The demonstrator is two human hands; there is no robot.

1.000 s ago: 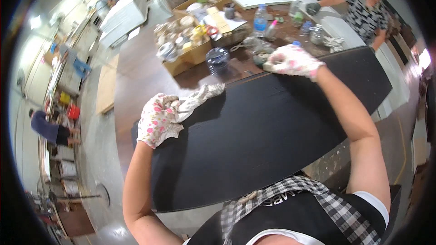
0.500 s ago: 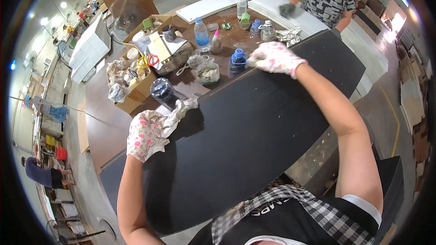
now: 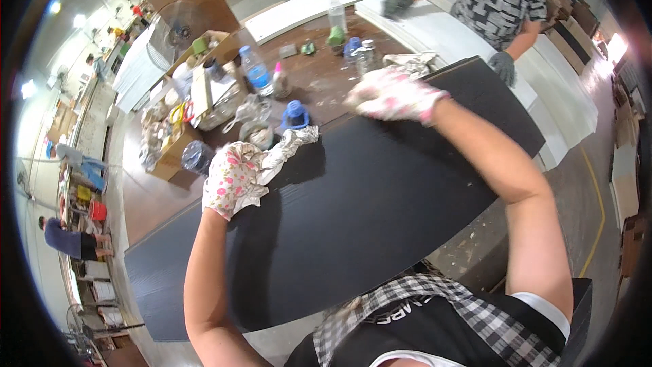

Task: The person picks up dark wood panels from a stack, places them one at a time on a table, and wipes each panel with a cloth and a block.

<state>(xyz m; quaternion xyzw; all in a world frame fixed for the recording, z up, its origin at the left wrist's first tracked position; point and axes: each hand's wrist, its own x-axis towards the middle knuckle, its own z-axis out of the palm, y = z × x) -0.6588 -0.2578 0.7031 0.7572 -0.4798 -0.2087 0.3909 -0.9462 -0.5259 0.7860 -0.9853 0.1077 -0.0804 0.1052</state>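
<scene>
A large black panel (image 3: 380,204) lies flat before me. My left hand (image 3: 233,178), in a white glove with pink flowers, grips a crumpled white cloth (image 3: 291,148) whose loose end lies along the panel's far edge. My right hand (image 3: 395,97), gloved alike, is at the far edge further right. Its fingers look bent together, but blur hides whatever they hold. Between my hands, just past the edge, stands a bottle with a blue cap (image 3: 296,115).
Beyond the panel, a brown table (image 3: 312,81) carries a water bottle (image 3: 255,71), a pink-tipped squeeze bottle (image 3: 280,81), a dark jar (image 3: 197,156) and a cluttered cardboard box (image 3: 173,153). A co-worker (image 3: 499,7) in dark gloves stands at white panels (image 3: 435,24).
My view has turned a little. Both my hands have shifted rightward relative to the bottles, the left one still gripping the cloth. The co-worker's gloved hands have moved as well.
</scene>
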